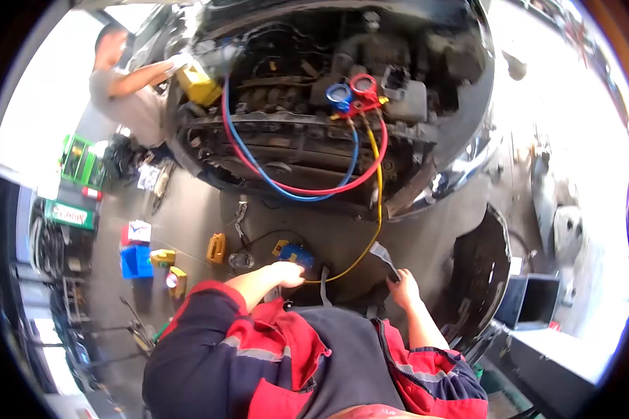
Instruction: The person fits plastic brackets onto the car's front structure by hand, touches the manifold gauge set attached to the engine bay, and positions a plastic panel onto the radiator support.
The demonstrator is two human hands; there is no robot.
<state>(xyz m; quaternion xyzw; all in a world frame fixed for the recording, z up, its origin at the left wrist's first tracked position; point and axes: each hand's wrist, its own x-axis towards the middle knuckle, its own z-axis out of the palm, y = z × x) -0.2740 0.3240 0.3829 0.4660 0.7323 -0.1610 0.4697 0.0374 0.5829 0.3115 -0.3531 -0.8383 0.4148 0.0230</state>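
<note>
My left hand [287, 274] is low in front of me with its fingers curled; what is in them is hidden. Just beyond it, a blue pump-like device [297, 256] sits on the floor. A yellow hose [379, 188] runs down from the red and blue manifold gauges [353, 94] on the car's engine bay, passing close to my left hand. My right hand [404, 290] is closed around a dark and grey strip of cloth [384, 260]. Blue and red hoses [293, 193] loop from the gauges over the car's front.
A co-worker [129, 98] at the left holds a yellow jug [198, 85] over the engine bay [286, 77]. Yellow bottles [217, 248] and a blue bin [137, 262] stand on the left floor. A removed bumper [483, 272] lies at right, near a dark box [531, 300].
</note>
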